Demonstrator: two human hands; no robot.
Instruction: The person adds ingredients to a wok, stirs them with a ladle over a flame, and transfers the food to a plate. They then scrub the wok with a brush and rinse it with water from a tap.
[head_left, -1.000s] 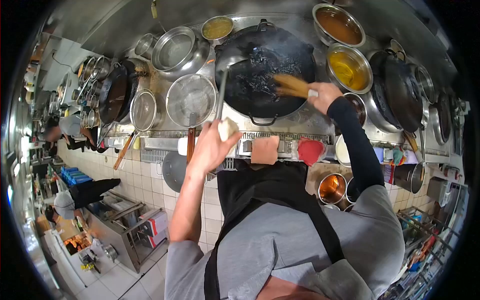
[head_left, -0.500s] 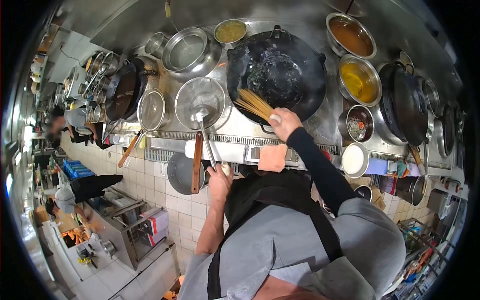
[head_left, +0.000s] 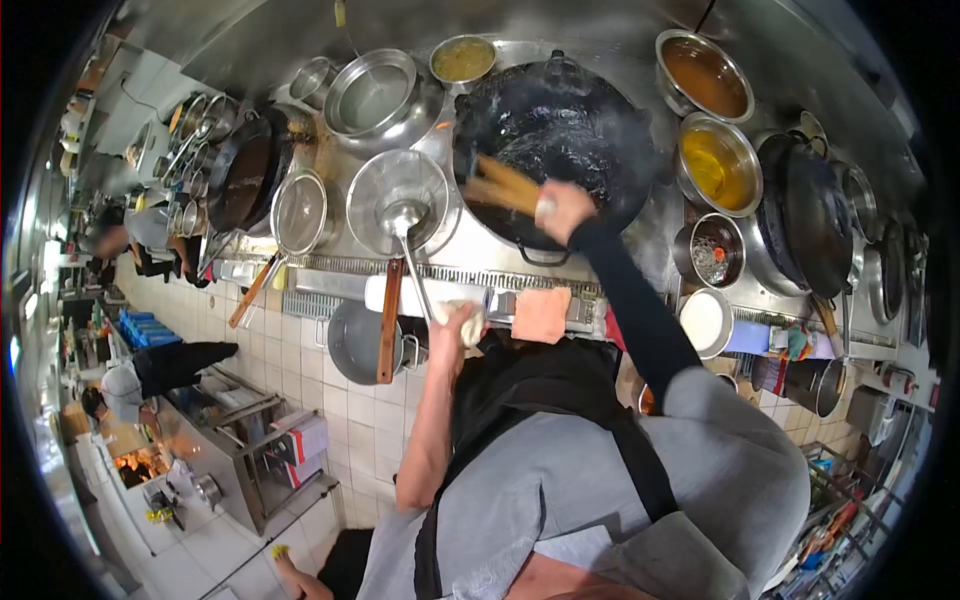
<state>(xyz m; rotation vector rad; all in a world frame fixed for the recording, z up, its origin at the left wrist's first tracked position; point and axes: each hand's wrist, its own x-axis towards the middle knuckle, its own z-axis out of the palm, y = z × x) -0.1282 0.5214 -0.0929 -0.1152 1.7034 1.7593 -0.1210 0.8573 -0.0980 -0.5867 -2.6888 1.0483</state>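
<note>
My right hand [head_left: 568, 212] is closed around a bamboo wok brush [head_left: 508, 188], whose bristles are smeared by motion. The brush is over the left side of a large black wok [head_left: 610, 130], which has a wet, shiny inside and a thin haze above it. Lower down, my left hand [head_left: 450, 338] grips a white cloth [head_left: 470, 326] against the end of a steel ladle's handle. The bowl of the ladle [head_left: 404, 216] lies in a round mesh strainer [head_left: 370, 190] with a wooden handle.
Around the wok stand bowls of yellow oil [head_left: 715, 170], brown liquid [head_left: 705, 78] and broth [head_left: 463, 60]. A folded pink cloth [head_left: 541, 314] lies on the front ledge. Below it hangs a grey pot [head_left: 358, 345]. Another person [head_left: 150, 385] works at the left; a bare arm [head_left: 298, 578] shows bottom left.
My right hand and the brush have moved slightly up over the wok. My left hand has shifted right and up, with more white cloth showing. A bare arm has appeared at the bottom left.
</note>
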